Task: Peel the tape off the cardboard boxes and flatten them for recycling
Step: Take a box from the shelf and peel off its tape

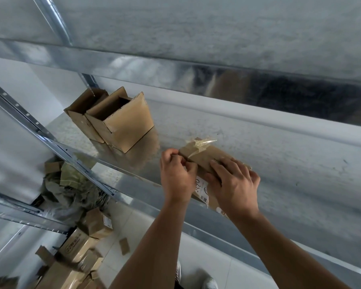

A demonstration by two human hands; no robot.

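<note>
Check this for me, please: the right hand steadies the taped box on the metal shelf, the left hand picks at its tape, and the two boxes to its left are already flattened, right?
The head view shows the two boxes standing upright with open tops, not flattened. Otherwise yes: the right hand steadies the taped box on the metal shelf, the left hand picks at its tape.

Metal shelf (pixel 258 155), tiled floor (pixel 204 253), white shoe (pixel 210 283)

One view only. We look from head height, wide-angle, forward and down, close on left hand (pixel 176 176) and right hand (pixel 233 184) at the shelf (pixel 258 151); floor (pixel 206 255) below. Frame tilted.
</note>
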